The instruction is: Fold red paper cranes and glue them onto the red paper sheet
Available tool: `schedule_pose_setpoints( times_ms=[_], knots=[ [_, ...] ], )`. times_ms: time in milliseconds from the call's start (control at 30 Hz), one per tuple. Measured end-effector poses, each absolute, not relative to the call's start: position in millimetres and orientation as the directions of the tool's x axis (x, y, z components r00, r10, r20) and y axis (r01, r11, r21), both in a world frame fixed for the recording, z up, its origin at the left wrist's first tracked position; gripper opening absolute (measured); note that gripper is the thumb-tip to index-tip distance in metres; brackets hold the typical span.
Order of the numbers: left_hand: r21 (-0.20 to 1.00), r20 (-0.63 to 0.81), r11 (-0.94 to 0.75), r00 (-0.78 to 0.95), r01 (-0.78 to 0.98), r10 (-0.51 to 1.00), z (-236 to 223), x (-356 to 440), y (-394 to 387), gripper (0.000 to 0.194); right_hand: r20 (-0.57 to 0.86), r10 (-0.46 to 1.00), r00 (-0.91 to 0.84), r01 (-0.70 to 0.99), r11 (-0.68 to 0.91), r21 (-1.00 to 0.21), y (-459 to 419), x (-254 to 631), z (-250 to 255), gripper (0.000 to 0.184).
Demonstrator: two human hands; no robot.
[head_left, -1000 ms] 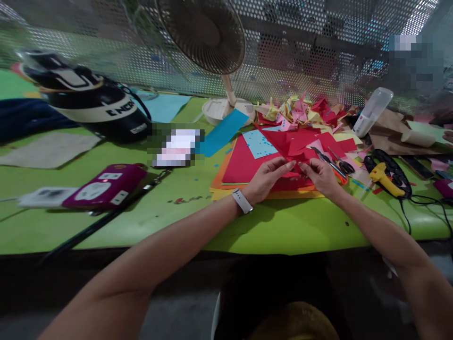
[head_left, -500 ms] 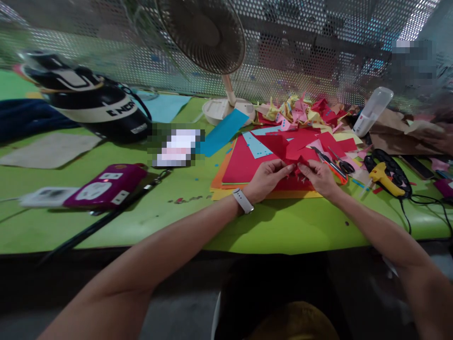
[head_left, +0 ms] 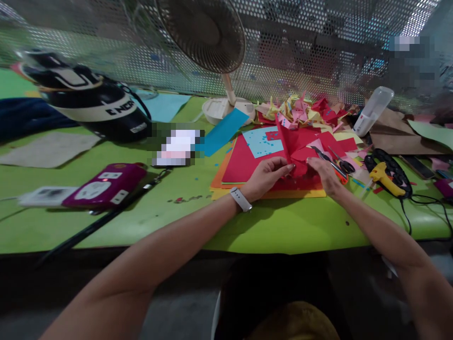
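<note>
My left hand [head_left: 268,175] pinches a piece of folded red paper [head_left: 283,138] between thumb and fingertips. A narrow flap of that paper stands up from the fold. Just to its right, my right hand [head_left: 327,175] has its fingers stretched out, the fingertips at the paper's right side; its thumb is hidden. Both hands are over a stack of red, orange and yellow sheets [head_left: 237,167]. Light blue paper [head_left: 260,142] with small blue bits lies behind my left hand. A utility knife [head_left: 329,163] and scissors [head_left: 345,164] lie close to my right hand.
A yellow glue gun [head_left: 384,179] with a cord lies at the right, near a clear bottle [head_left: 373,111]. Folded paper pieces [head_left: 297,111] are heaped at the back beside a fan [head_left: 205,35]. To the left are a phone [head_left: 180,147], a purple power strip [head_left: 106,186] and a large flask [head_left: 95,104].
My right hand has come off its pinch and moved slightly right, its fingers straightened. The red paper has turned, its flap now upright, uncovering more light blue paper. A pale green sheet appears far right.
</note>
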State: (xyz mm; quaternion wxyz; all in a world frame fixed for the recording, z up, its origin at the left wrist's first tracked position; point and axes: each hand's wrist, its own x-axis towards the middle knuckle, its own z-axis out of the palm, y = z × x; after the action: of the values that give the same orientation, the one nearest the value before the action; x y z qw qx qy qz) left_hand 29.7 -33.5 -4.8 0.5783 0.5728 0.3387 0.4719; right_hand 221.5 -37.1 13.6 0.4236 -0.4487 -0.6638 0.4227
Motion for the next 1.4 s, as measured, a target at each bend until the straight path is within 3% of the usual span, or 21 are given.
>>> schedule_pose_setpoints(
  times_ms=[133, 300, 533, 667, 833, 967, 1233, 1400],
  knots=[
    [0.986, 0.143, -0.09, 0.442, -0.139, 0.885, -8, 28, -32, 0.028, 0.147, 0.943, -0.299, 0.269, 0.231, -0.935, -35, 224, 17, 0.051],
    [0.976, 0.201, -0.145, 0.414, -0.165, 0.888, -7, 28, -31, 0.03, 0.166, 0.908, -0.384, 0.207, 0.259, -0.943, -34, 217, 12, 0.052],
    [0.97, 0.223, -0.179, 0.314, -0.163, 0.923, -6, 33, -34, 0.037, 0.196, 0.935, -0.294, 0.242, 0.271, -0.932, -40, 211, 6, 0.052],
    [0.969, 0.248, -0.234, 0.277, -0.083, 0.928, -6, 30, -33, 0.036, 0.135, 0.925, -0.355, 0.266, 0.238, -0.934, -40, 210, 4, 0.048],
    [0.956, 0.283, -0.293, 0.291, -0.011, 0.914, -4, 27, -30, 0.034, 0.078, 0.972, -0.223, 0.152, 0.113, -0.982, -35, 213, 5, 0.044],
    [0.961, 0.26, -0.277, 0.331, 0.006, 0.907, -3, 25, -29, 0.032, 0.118, 0.979, -0.164, 0.115, 0.138, -0.984, -33, 216, 6, 0.04],
    [0.969, 0.248, -0.228, 0.338, -0.098, 0.908, -3, 25, -30, 0.036, 0.105, 0.977, -0.185, 0.159, 0.135, -0.978, -34, 216, 1, 0.037],
    [0.969, 0.245, -0.242, 0.369, -0.054, 0.896, -2, 23, -29, 0.032, 0.07, 0.962, -0.263, 0.147, 0.112, -0.983, -38, 214, 1, 0.039]
  ],
)
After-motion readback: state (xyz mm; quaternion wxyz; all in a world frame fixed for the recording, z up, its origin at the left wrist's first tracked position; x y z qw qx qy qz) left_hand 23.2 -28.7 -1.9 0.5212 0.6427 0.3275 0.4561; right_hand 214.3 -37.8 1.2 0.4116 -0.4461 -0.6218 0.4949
